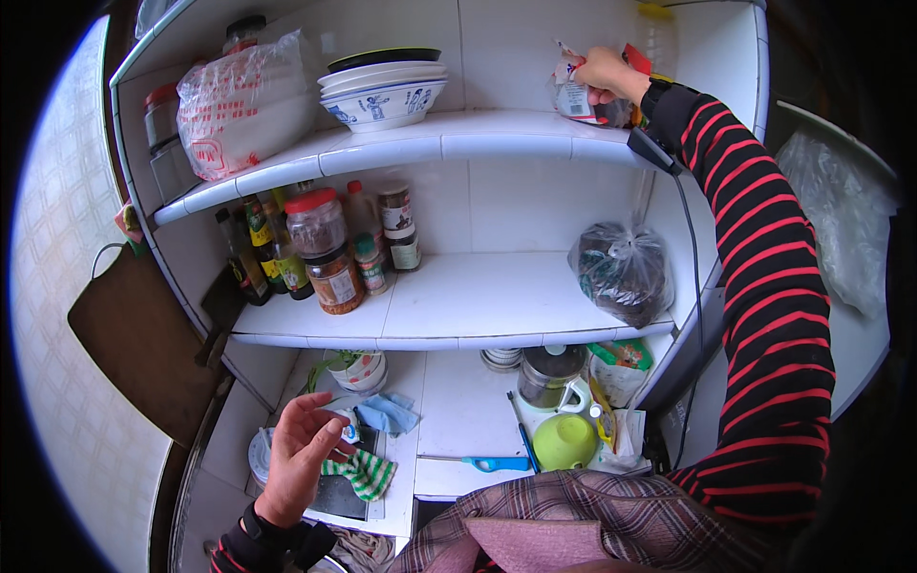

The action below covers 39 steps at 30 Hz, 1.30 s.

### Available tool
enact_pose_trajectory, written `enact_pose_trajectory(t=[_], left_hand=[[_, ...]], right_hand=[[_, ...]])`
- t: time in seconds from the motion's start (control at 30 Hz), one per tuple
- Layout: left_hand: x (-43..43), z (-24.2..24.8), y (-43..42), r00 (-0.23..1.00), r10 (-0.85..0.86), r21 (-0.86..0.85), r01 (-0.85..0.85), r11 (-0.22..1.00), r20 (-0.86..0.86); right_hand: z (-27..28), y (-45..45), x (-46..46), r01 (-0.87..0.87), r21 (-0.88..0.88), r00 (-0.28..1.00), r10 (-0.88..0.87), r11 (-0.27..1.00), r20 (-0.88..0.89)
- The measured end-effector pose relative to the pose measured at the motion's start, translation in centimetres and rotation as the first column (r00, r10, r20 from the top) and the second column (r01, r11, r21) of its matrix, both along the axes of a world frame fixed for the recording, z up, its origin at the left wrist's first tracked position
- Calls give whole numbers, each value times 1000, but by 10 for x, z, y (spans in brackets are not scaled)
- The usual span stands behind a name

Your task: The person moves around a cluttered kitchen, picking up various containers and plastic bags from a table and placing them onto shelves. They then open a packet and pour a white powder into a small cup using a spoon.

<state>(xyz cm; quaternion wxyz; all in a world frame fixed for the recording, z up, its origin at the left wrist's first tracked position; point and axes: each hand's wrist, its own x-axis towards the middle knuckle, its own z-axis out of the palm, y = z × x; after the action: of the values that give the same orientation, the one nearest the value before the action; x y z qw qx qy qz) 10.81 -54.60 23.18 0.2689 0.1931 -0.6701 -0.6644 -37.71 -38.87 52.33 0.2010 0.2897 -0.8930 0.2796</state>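
At the right end of the top shelf, my right hand (607,74) is closed on a printed plastic packet (573,97), whose lower part rests on or just above the shelf. Behind it stands a clear container with a yellow lid (656,43). My left hand (304,451) is raised over the lower counter with fingers apart and nothing in it. Near it are a green-and-white striped cloth (369,474), a blue cloth (387,413) and patterned bowls (360,372). A stack of bowls and plates (383,100) stands left of centre on the top shelf.
The middle shelf (458,294) holds bottles, spice jars (332,283) and a tied plastic bag (622,272). On the counter are a blue lighter (501,464), a lime-green bowl (564,442) and a lidded glass pitcher (550,379). A black cable (693,286) hangs beside my right arm.
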Motion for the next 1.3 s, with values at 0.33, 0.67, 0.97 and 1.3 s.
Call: enact_pose_trajectory(t=[0.33, 0.67, 0.97, 1.3], left_hand=[[7, 0, -3, 999, 31, -1, -31, 1000, -12], [17, -24, -11, 998, 51, 102, -47, 994, -36], [37, -47, -16, 988, 146, 192, -136, 972, -40], [38, -55, -15, 987, 158, 250, -145, 957, -34]], right_hand=[[48, 20, -27, -250, -597, 968, 187, 762, -167], [63, 18, -22, -273, -785, 959, 95, 556, -267], [44, -52, -95, 126, -579, 839, -399, 805, -372], [29, -47, -73, 343, 112, 818, -238, 933, -524]])
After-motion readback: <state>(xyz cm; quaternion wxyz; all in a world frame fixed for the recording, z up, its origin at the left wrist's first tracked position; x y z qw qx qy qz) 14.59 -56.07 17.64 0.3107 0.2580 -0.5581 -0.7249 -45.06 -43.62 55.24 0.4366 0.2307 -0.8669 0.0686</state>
